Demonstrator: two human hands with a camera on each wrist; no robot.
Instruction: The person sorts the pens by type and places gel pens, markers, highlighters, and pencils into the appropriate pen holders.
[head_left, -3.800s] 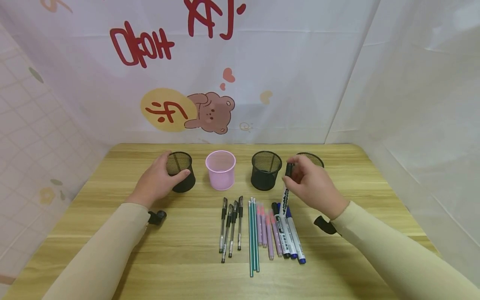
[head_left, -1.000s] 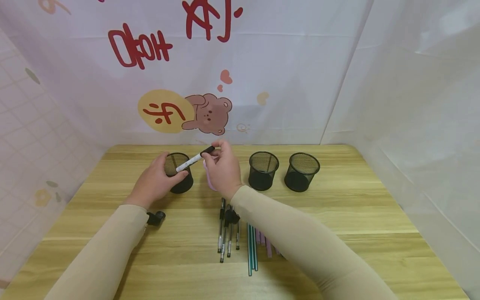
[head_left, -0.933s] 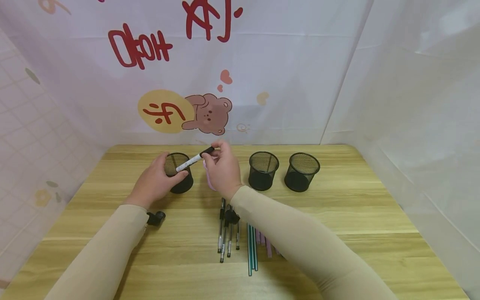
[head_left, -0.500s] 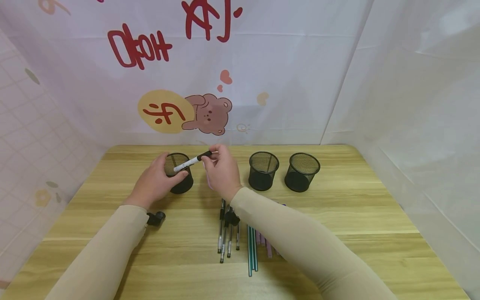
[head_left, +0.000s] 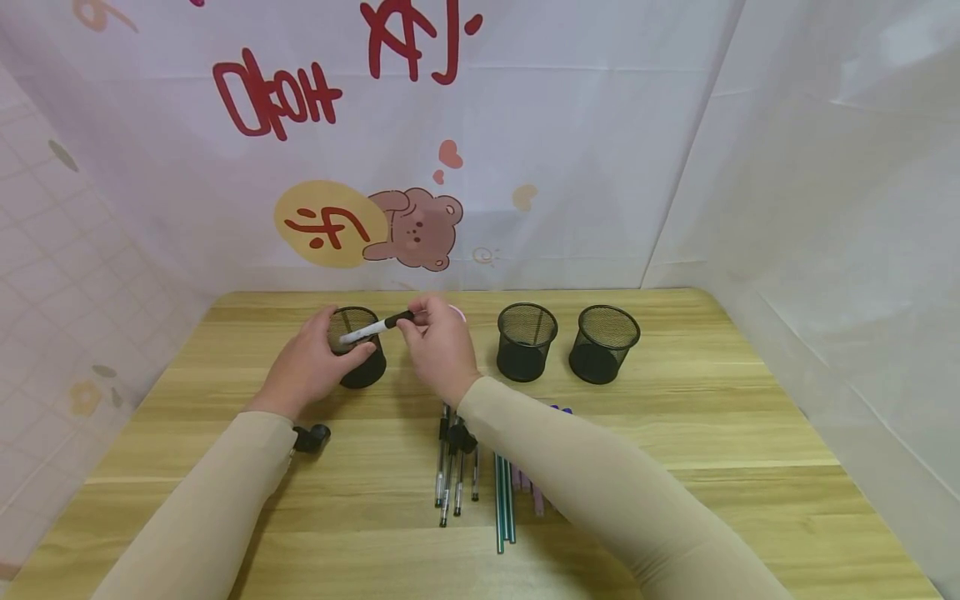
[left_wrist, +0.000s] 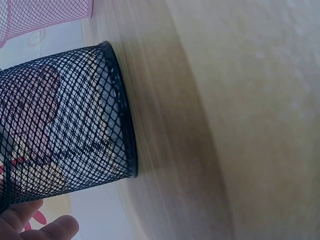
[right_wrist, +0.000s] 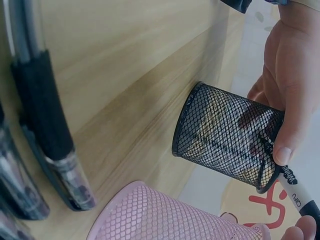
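My left hand holds the leftmost black mesh pen cup upright on the table, thumb at the front and fingers at its far left side. Above that cup, my right hand pinches a white whiteboard marker by its black cap. The marker slants down to the left, its lower end inside the cup's mouth. The right wrist view shows the marker crossing the rim beside the left thumb. Most of a pink mesh cup is hidden behind my right hand.
Two more black mesh cups, one and another, stand to the right. In front lie several black gel pens, green pencils and pink pens. Blue-capped markers are mostly hidden under my right forearm.
My right hand has carried the marker from the pile at the right across to the leftmost cup. In the last second it has lowered slightly leftward, the marker's end dipping into the cup.
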